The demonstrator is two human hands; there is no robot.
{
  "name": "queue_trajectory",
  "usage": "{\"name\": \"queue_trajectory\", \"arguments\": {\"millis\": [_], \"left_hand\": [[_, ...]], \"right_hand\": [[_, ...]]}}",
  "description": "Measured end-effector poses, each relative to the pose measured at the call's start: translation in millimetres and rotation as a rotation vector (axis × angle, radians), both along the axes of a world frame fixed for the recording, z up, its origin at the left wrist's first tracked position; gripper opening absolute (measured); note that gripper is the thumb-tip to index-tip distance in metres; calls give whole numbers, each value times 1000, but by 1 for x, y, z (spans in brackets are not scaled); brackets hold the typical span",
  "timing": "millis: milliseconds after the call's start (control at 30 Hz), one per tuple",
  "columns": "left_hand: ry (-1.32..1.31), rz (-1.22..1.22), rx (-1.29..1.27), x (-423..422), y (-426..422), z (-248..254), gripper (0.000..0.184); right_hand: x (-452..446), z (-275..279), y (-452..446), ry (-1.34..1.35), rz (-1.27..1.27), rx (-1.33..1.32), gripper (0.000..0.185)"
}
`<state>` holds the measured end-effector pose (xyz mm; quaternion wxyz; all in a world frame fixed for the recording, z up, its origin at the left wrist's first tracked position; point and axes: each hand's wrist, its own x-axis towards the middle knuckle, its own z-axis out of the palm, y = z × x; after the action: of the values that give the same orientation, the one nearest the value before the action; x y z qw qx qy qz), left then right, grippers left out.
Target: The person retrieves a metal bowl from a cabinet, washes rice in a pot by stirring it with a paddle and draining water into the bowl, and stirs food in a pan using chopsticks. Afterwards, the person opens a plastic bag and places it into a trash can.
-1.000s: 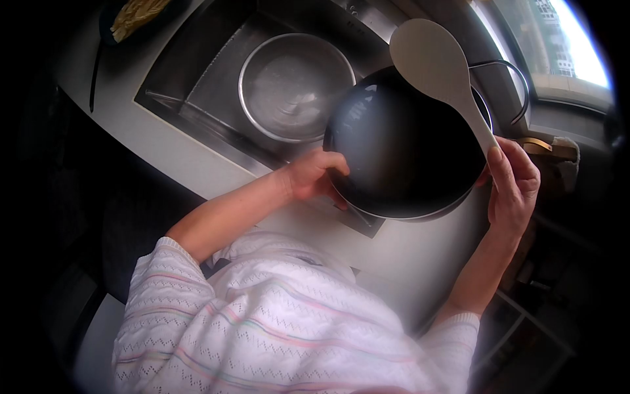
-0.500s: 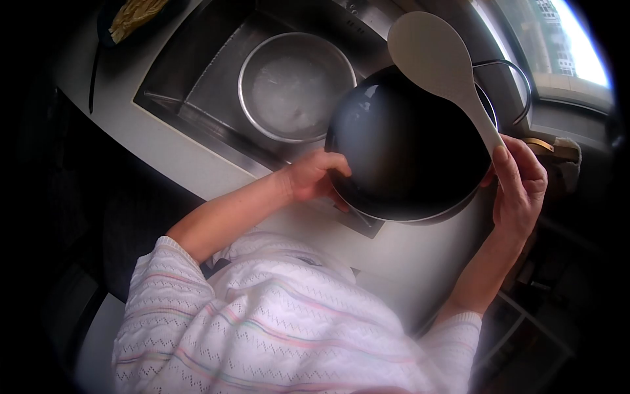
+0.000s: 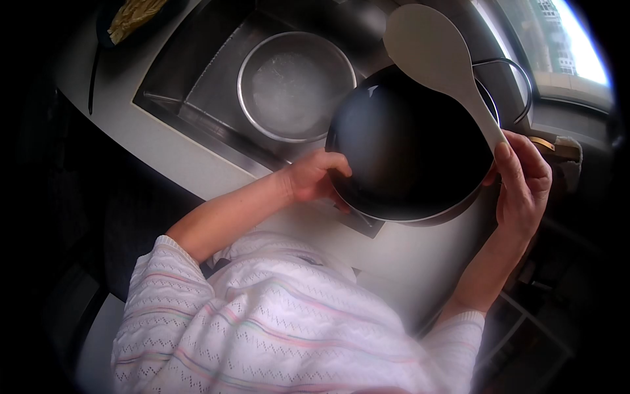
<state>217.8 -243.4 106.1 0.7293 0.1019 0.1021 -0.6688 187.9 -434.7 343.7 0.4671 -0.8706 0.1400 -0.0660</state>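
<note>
A deep, black-lined pot (image 3: 407, 157) is tilted with its mouth toward me, over the right edge of the sink. My left hand (image 3: 316, 176) is closed on its near-left rim, thumb over the inside and the other fingers mostly hidden beneath. At the right, my right hand (image 3: 523, 177) pinches the handle of a pale rice paddle (image 3: 430, 46) between thumb and fingers. Some fingertips of that hand reach behind the pot's right rim; whether they support it I cannot tell. The paddle's broad head lies across the pot's far side.
A steel bowl (image 3: 246, 108) with cloudy liquid stands in the steel sink (image 3: 210, 75), left of the pot. Pale strips of food (image 3: 134, 20) sit in a dark dish at the upper left. A bent metal tube (image 3: 528, 88) rises beside the window. White counter (image 3: 105, 121) borders the sink.
My right hand and the paddle have shifted slightly; the paddle's head is a little farther up and left. The pot and my left hand have stayed nearly still.
</note>
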Motion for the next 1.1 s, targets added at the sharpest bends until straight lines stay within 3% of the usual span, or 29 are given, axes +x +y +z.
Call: {"name": "queue_trajectory", "arguments": {"millis": [1100], "left_hand": [[90, -3, -85, -11, -8, -4, 40]], "right_hand": [[10, 9, 5, -1, 40, -41, 26]]}}
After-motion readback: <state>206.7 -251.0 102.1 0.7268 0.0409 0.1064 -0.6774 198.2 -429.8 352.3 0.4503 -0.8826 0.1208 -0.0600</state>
